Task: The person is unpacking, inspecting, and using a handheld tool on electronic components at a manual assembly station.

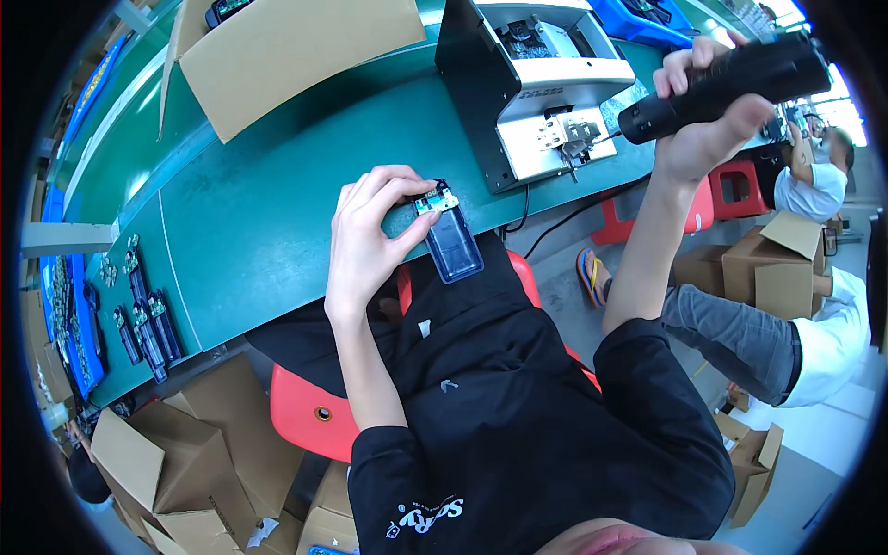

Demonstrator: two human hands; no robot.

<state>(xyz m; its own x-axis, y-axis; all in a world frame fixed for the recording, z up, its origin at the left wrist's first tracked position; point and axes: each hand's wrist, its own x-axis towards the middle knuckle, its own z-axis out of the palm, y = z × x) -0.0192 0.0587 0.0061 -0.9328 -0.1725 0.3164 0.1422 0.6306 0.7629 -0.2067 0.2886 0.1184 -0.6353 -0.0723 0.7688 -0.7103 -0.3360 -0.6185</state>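
In my left hand point(370, 222) is a dark blue plastic casing point(453, 248) with a small green circuit board point(435, 200) at its far end. Thumb and fingers pinch it at the board end, and the casing tilts over the bench's front edge above my lap. Raised to the right, my right hand point(708, 120) is wrapped round a thick black electric screwdriver point(731, 85). Its thin bit points left, close to the metal front plate of a screw feeder point(555, 143). Whether the bit touches the plate I cannot tell.
An open cardboard box point(296, 60) stands on the green bench point(277, 203) at the back left. Several dark casings with boards point(146, 324) lie at the left end, beside a blue bin point(83, 324). Cartons point(203, 444) crowd the floor. People sit at right near red stools point(740, 190).
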